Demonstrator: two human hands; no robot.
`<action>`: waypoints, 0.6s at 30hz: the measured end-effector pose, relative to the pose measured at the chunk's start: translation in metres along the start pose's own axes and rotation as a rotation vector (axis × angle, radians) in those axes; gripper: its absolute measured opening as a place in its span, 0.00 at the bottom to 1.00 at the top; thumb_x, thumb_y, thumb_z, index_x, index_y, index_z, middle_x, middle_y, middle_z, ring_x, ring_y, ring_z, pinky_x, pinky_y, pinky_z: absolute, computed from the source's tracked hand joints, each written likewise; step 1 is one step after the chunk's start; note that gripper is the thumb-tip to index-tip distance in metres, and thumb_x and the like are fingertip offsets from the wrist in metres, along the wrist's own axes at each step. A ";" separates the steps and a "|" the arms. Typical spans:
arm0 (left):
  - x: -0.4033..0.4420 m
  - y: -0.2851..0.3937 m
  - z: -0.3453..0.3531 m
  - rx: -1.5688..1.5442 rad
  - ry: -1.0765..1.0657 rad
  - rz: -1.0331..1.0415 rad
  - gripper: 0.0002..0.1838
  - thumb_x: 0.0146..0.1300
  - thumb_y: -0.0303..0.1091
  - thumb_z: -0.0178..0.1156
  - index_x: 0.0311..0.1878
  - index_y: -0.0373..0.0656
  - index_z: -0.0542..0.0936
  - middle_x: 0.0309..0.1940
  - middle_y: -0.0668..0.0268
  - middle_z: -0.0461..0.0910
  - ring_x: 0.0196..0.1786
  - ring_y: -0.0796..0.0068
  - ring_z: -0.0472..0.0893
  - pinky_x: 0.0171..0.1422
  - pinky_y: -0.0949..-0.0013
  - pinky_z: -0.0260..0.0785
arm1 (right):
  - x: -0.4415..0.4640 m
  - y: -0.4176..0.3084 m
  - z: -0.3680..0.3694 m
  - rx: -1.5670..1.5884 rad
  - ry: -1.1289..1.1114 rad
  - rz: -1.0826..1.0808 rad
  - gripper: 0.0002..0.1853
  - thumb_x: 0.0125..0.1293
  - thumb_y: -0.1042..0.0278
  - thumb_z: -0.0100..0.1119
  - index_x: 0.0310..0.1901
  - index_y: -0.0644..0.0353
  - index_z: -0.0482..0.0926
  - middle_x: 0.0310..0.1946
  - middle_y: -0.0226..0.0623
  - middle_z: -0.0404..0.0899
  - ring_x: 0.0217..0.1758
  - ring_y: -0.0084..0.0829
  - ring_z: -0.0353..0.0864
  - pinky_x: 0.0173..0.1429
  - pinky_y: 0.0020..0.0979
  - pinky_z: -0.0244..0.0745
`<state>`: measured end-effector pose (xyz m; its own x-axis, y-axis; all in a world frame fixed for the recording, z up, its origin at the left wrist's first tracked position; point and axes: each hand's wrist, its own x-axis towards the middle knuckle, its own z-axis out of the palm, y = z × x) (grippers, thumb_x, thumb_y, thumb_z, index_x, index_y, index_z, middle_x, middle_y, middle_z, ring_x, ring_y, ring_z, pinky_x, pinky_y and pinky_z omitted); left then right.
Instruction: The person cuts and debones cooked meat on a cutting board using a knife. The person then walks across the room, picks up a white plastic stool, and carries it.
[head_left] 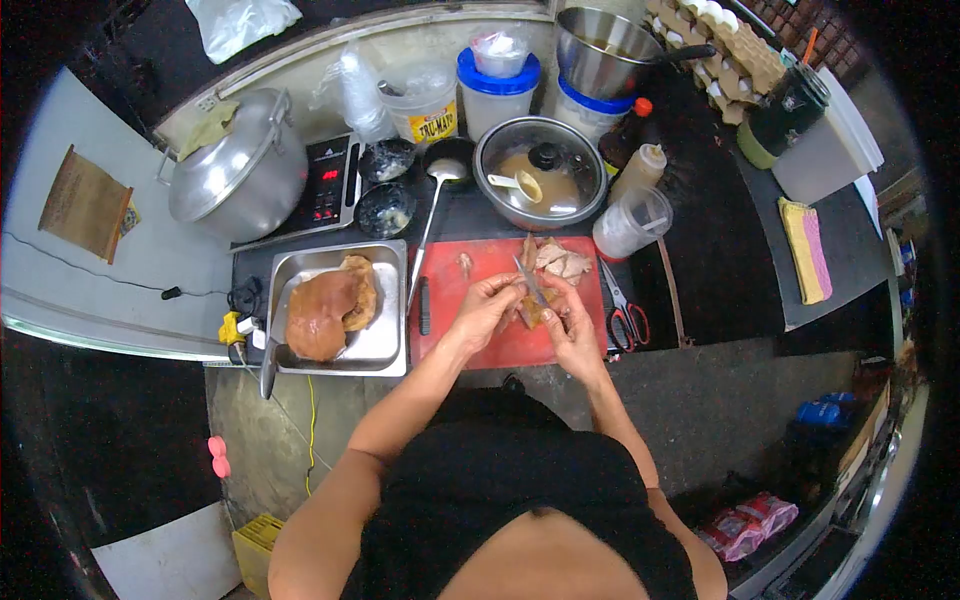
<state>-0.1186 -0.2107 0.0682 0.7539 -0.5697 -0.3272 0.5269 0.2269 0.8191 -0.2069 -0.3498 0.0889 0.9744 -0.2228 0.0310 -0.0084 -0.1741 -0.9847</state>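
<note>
Over the red cutting board (450, 335) my left hand (487, 312) is closed in a pinch; what its fingertips hold is too small to make out. Close on its right, my right hand (572, 330) is closed around the lower end of a small knife (528, 277), whose narrow blade points up and away from me. The grip hides its handle. Beneath the fingers lies a brownish-yellow piece of meat (533, 308). Sliced pale meat (563, 262) is piled just beyond, and a small scrap (464, 264) sits at the board's upper left.
Left of the board, a steel tray (392, 330) holds a large browned piece of meat (325, 312); a dark handle (268, 372) juts over its corner. A ladle (428, 225) leans between them. Scissors (624, 312) lie right. Behind stand a lidded pan (540, 205), a cup (632, 225) and a pot (240, 165).
</note>
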 end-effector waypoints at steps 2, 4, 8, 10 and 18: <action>0.000 0.002 0.000 0.011 -0.015 -0.005 0.10 0.61 0.33 0.59 0.44 0.42 0.79 0.24 0.76 0.75 0.21 0.90 0.69 0.22 0.85 0.58 | 0.000 -0.013 0.001 0.028 -0.057 0.079 0.20 0.64 0.79 0.47 0.58 0.58 0.66 0.37 0.33 0.74 0.40 0.23 0.71 0.48 0.24 0.66; -0.003 0.009 0.002 0.033 -0.034 -0.019 0.11 0.61 0.34 0.59 0.44 0.41 0.79 0.24 0.75 0.75 0.23 0.87 0.71 0.27 0.83 0.63 | 0.000 -0.014 0.005 0.024 -0.040 0.024 0.19 0.64 0.78 0.47 0.57 0.58 0.67 0.34 0.30 0.72 0.36 0.20 0.68 0.44 0.22 0.65; 0.001 0.003 -0.004 0.014 -0.029 -0.026 0.11 0.60 0.34 0.60 0.44 0.41 0.79 0.24 0.75 0.76 0.23 0.87 0.71 0.27 0.83 0.63 | 0.002 0.007 0.006 0.028 -0.052 0.057 0.18 0.64 0.78 0.47 0.56 0.59 0.68 0.38 0.32 0.74 0.39 0.21 0.72 0.46 0.23 0.66; 0.002 0.002 -0.007 0.010 -0.029 -0.032 0.12 0.60 0.35 0.60 0.45 0.41 0.79 0.25 0.74 0.76 0.23 0.86 0.71 0.27 0.83 0.64 | 0.003 0.009 0.010 0.122 0.027 -0.026 0.18 0.64 0.78 0.47 0.56 0.60 0.68 0.42 0.35 0.75 0.45 0.22 0.73 0.50 0.24 0.67; 0.002 0.001 -0.006 -0.067 0.006 -0.036 0.12 0.61 0.33 0.60 0.47 0.40 0.79 0.26 0.75 0.76 0.23 0.89 0.70 0.25 0.85 0.63 | 0.003 -0.001 0.003 0.009 0.001 0.009 0.20 0.65 0.78 0.46 0.59 0.59 0.65 0.46 0.35 0.75 0.49 0.23 0.72 0.54 0.26 0.66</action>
<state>-0.1144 -0.2065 0.0659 0.7359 -0.5740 -0.3590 0.5788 0.2584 0.7734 -0.2033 -0.3470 0.0891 0.9741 -0.2251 0.0222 -0.0153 -0.1635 -0.9864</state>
